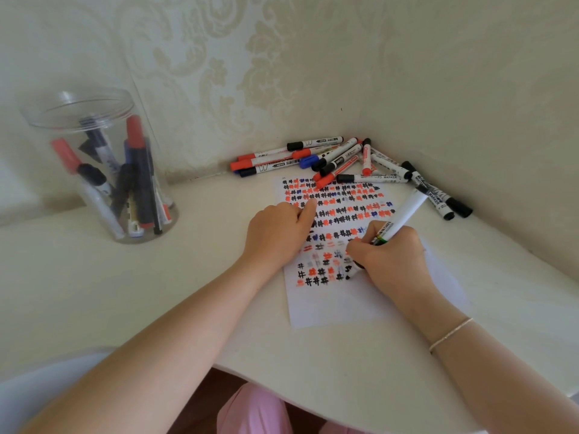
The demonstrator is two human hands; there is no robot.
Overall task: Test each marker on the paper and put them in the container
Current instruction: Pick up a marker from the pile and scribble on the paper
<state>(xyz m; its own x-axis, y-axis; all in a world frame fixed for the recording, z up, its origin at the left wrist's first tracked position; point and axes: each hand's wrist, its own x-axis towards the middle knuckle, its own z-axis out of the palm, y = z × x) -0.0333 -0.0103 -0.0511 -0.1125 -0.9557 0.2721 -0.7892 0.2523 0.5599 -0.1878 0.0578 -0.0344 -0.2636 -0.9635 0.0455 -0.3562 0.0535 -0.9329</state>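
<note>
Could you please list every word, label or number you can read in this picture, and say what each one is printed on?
"WHITEBOARD MARKER", partly blurred: black-capped marker lying at the paper's top edge.
"MARKER": black-capped marker at the right of the pile.
"MARKER", faint: marker in the right hand.
"W": marker at the back of the pile.
Other barrel print, and the markers in the clear container: too small or blurred.
The paper carries only hash-like test marks.

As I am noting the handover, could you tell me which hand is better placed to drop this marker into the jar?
Probably the right hand: it already grips the marker, while the left hand holds the paper flat, though the jar stands left.
</note>
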